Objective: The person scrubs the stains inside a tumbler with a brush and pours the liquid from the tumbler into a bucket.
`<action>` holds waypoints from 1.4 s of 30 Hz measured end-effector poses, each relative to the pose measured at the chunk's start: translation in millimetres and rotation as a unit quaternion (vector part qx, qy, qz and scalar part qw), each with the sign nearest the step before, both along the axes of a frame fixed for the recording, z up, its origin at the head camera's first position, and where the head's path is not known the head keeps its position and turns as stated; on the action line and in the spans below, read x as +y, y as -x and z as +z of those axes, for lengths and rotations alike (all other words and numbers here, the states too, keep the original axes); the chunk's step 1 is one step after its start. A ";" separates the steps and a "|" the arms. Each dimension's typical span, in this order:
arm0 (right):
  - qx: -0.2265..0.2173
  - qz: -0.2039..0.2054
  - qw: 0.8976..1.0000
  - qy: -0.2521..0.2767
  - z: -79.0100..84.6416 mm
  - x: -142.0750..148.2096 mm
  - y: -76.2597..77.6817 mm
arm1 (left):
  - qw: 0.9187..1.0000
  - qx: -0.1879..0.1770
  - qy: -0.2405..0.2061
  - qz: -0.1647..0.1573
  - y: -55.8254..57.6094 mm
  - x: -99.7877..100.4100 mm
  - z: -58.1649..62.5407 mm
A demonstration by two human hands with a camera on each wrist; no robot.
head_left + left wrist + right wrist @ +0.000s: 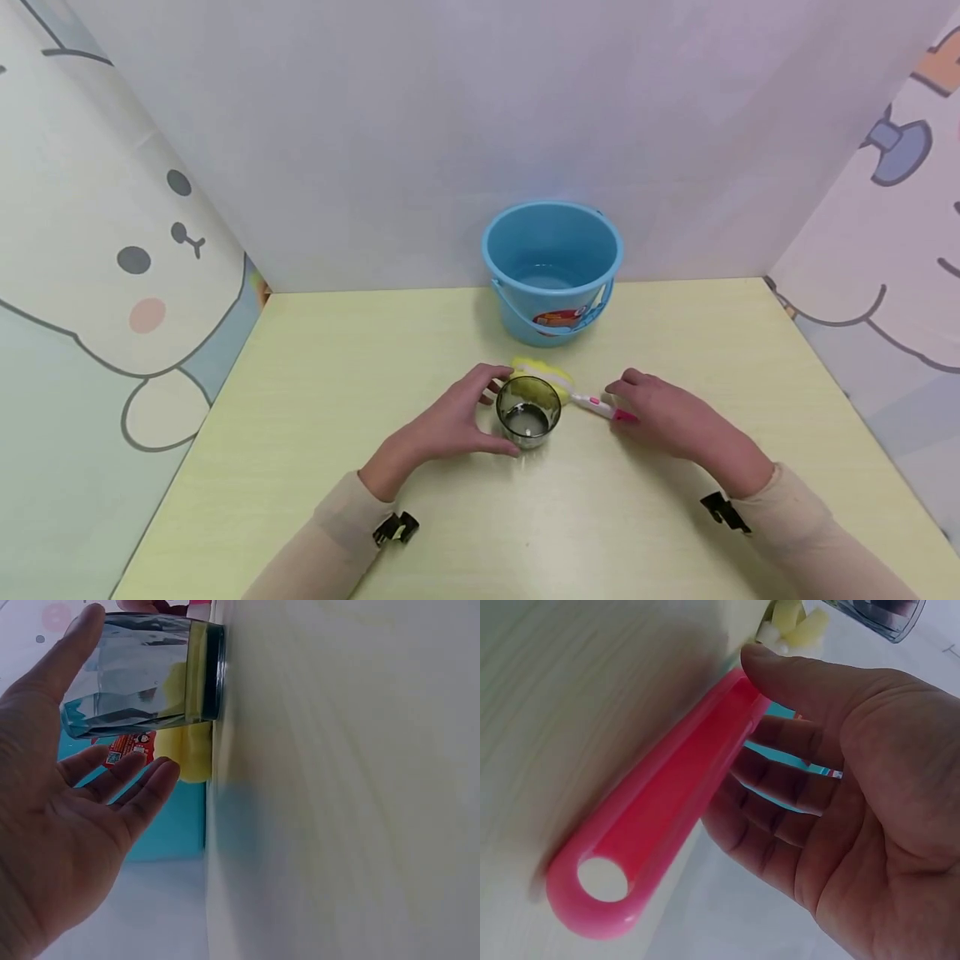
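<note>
A dark-tinted drinking glass (528, 412) stands upright on the table. My left hand (467, 417) is spread around its left side, thumb near and fingers behind; in the left wrist view the fingers (142, 787) are apart from the glass. Behind the glass lies a sponge brush, its yellow sponge head (557, 379) partly covered by the glass. Its white and pink handle (679, 799) points right, under my right hand (667, 417). In the right wrist view the thumb tip is right at the handle, with loosely bent fingers on its far side.
A light blue bucket (536, 312) stands at the back of the table (360, 350), its handle hanging down in front. A pale wall (450, 125) rises behind it, and cartoon-printed panels (97, 250) flank the table on both sides.
</note>
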State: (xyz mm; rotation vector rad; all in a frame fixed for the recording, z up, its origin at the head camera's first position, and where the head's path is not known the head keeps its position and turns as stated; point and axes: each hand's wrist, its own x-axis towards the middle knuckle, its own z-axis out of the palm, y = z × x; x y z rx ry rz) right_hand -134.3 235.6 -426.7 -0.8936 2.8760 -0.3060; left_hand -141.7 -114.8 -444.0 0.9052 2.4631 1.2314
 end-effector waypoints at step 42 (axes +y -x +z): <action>0.036 -0.019 0.999 0.030 8.0 6.9 -2.6 | 0.999 -0.028 -0.016 -0.003 -1.9 14.4 -8.1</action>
